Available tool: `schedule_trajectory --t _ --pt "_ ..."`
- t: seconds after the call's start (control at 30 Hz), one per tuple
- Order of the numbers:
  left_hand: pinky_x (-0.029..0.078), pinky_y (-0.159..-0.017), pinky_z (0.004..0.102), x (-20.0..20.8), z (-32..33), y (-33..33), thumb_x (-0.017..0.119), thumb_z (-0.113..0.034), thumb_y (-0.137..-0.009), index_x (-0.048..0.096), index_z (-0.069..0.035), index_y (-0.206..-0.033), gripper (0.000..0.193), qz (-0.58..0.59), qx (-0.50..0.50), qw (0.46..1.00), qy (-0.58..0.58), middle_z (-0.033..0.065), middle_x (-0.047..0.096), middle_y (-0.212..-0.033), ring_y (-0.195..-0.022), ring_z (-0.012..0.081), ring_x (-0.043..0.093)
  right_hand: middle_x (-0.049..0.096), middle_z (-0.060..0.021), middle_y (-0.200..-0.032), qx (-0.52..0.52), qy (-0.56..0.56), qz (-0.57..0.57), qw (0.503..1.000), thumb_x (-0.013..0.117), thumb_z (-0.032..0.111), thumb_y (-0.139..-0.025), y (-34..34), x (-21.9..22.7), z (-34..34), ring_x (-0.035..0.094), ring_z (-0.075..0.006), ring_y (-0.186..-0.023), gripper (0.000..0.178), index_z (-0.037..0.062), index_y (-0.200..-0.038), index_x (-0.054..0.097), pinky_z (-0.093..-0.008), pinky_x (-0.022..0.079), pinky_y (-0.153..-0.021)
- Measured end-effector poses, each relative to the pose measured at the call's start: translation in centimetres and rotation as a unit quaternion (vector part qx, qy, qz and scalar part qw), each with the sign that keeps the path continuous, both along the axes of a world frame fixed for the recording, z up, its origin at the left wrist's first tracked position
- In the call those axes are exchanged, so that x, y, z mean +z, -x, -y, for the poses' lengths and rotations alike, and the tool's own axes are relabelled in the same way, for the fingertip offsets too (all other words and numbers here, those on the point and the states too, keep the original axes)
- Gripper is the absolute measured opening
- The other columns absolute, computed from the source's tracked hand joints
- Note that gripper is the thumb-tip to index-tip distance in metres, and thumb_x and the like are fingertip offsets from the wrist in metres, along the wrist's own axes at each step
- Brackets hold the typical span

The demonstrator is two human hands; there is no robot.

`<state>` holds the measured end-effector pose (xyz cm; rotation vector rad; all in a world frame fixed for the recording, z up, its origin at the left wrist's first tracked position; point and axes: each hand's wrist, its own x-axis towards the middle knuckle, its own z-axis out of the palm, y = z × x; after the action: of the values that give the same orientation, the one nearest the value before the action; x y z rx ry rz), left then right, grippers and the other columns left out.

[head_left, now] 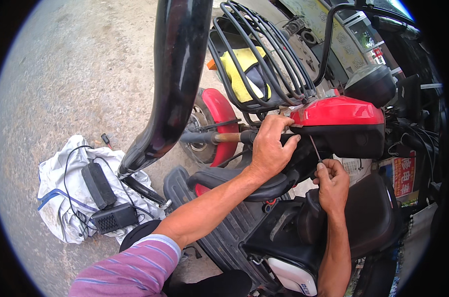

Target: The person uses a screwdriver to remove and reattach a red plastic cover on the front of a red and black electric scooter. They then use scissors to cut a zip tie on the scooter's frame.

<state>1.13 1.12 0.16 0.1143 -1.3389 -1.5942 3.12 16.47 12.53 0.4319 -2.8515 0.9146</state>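
While in the right grip (332, 187), screwdriver (315, 149), shaft outward.

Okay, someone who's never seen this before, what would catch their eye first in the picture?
Probably the glossy red cowl right of centre, with the left hand at its near edge and the right hand holding a slim screwdriver below it. Next, the bright yellow cloth in the black wire basket at top centre.
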Motion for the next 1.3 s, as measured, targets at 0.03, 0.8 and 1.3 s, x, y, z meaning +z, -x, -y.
schedule_trajectory --t 0.03,0.8,1.3 --pt "0.051 -0.088 0.0401 0.1 0.0 0.1 0.077 -0.004 -0.077 0.062 -0.001 -0.106 0.034 0.002 -0.009 1.0 -0.01 0.0159 0.062 -0.106 -0.099 0.034 0.064 0.068 -0.0091 -0.076 -0.003 -0.06 -0.059 0.996 0.064 0.016 -0.097 -0.8 0.0 0.6 0.065 -0.0132 -0.068 0.023 -0.0062 -0.104 0.066 -0.0277 0.051 -0.063" --pt "0.052 -0.09 0.0433 0.3 -0.3 0.1 0.082 -0.005 -0.071 0.056 -0.002 -0.129 0.063 -0.009 0.007 1.0 0.019 0.0182 0.056 -0.123 -0.108 0.0376 0.059 0.062 -0.0042 -0.075 -0.005 -0.004 0.056 0.998 0.07 0.012 -0.091 0.7 0.9 -0.1 0.055 -0.0072 -0.065 0.017 -0.0028 -0.098 0.063 -0.0233 0.046 -0.057" --pt "0.052 -0.087 0.043 1.7 1.6 1.0 0.083 -0.004 -0.066 0.061 0.0 -0.126 0.064 -0.018 0.005 0.996 0.089 0.0158 0.06 -0.109 -0.1 0.0368 0.062 0.062 -0.0085 -0.07 0.07 -0.065 0.088 0.992 0.062 0.017 -0.1 2.4 1.9 -0.5 0.056 -0.013 -0.053 0.024 -0.0053 -0.098 0.069 -0.0286 0.045 -0.052"
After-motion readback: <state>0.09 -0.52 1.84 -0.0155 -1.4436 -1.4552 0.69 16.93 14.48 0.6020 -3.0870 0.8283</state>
